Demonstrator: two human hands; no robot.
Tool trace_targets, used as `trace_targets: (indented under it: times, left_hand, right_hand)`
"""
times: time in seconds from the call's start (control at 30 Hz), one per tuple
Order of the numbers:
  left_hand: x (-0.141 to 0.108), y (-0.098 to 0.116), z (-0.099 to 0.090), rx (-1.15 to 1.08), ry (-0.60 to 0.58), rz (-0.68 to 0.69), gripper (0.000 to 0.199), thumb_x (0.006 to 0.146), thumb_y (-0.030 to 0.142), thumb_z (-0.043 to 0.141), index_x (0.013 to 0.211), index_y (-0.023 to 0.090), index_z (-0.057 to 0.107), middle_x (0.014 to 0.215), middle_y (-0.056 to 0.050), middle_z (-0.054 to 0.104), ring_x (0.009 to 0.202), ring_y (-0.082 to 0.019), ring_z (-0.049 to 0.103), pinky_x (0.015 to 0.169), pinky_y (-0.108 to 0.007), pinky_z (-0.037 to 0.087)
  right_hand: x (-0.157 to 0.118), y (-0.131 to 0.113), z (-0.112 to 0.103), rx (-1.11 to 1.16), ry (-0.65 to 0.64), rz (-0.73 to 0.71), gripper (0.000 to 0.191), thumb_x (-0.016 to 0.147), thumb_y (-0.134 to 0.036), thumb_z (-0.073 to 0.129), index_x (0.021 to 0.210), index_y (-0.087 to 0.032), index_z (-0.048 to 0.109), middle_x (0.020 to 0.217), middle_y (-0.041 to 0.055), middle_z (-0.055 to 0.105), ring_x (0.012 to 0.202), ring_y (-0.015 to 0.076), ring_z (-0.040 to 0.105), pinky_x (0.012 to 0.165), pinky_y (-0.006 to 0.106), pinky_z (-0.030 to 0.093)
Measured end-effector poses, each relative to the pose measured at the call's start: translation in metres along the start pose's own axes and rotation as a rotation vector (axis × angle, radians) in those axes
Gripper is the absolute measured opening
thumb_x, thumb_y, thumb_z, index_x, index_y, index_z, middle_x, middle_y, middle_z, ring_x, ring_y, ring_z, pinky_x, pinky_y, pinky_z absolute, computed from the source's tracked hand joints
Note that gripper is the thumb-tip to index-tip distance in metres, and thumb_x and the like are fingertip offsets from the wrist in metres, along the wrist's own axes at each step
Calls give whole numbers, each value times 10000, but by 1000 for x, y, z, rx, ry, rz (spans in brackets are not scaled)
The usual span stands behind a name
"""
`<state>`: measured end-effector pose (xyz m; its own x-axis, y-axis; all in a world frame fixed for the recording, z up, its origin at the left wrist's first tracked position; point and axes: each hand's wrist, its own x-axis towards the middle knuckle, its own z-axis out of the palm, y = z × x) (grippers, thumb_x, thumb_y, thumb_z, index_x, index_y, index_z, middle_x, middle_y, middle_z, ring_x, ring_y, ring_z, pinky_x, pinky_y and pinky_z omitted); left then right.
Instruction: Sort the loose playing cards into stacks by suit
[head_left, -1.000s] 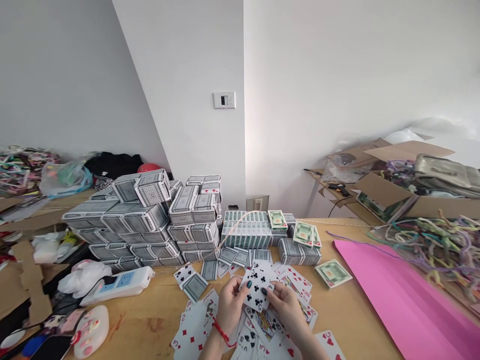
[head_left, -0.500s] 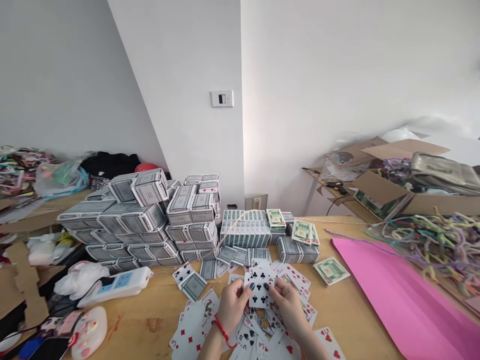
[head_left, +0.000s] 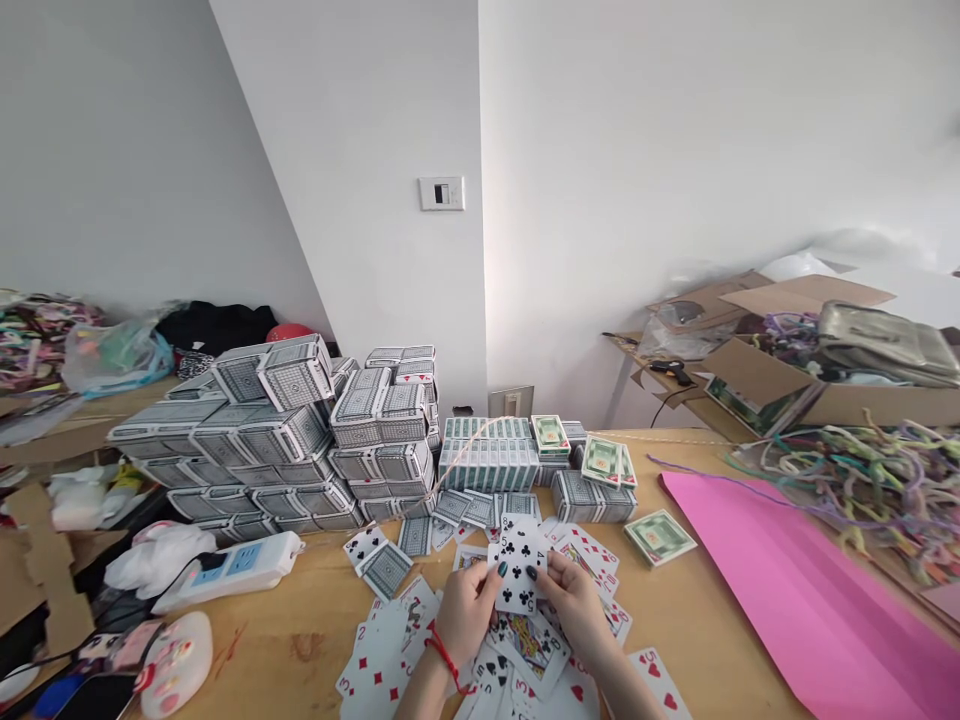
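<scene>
Face-up playing cards [head_left: 518,577] are pinched between my two hands, the five of clubs in front and others partly hidden behind it. My left hand [head_left: 471,598], with a red bracelet [head_left: 448,662] on its wrist, grips the left edge. On the right edge, my right hand [head_left: 568,596] has its thumb over the front card. Below and around both hands lie loose playing cards [head_left: 375,655], mostly face up and overlapping. A few cards with patterned backs [head_left: 385,571] rest face down just beyond my left hand.
Stacked blocks of wrapped card decks [head_left: 277,440] rise at the back left. Green card boxes [head_left: 660,538] sit to the right, near a pink sheet [head_left: 810,620]. A white power strip [head_left: 240,570] lies left. Tangled fuzzy stems [head_left: 847,490] and an open cardboard box [head_left: 885,400] stand far right.
The view has shifted very slightly. Both hands keep the same pinch on the cards, with almost no other movement.
</scene>
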<state>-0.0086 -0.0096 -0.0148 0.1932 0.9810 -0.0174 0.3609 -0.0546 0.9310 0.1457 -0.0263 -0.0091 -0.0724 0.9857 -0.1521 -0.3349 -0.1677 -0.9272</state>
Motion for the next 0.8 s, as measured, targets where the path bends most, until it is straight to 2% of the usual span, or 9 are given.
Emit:
trace_targets:
  times: [0.37,0.53,0.67,0.8]
  left_hand:
    - [0,-1,-2,-35,-43,3,412,778,491,453,492,204,383,403,52,361,399,-116,412,441,-228,274]
    - [2,1,-8,-273,36,-64,357,737,503,507,628,171,579,559,-6,565,542,-152,519,522,-245,396]
    - [4,3,-17,-591,-89,-178,358,740,483,522,774,151,654,736,-58,663,668,-188,592,621,-298,475]
    - [4,5,-20,-675,-199,-224,371,712,456,587,868,133,681,794,-84,689,720,-200,620,651,-311,494]
  right_hand:
    - [1,3,-4,22,-19,4,375,643,-498,648,821,-173,584,693,53,680,693,242,648,608,322,494]
    - [1,6,-6,43,-27,8,354,647,-484,650,817,-179,596,674,47,679,679,243,648,609,328,492]
    - [2,7,-6,80,-38,26,332,644,-465,663,799,-179,596,655,40,678,661,233,646,598,315,486]
    - [0,3,-4,69,-19,21,325,649,-460,661,778,-169,595,640,41,673,611,213,636,575,297,473]
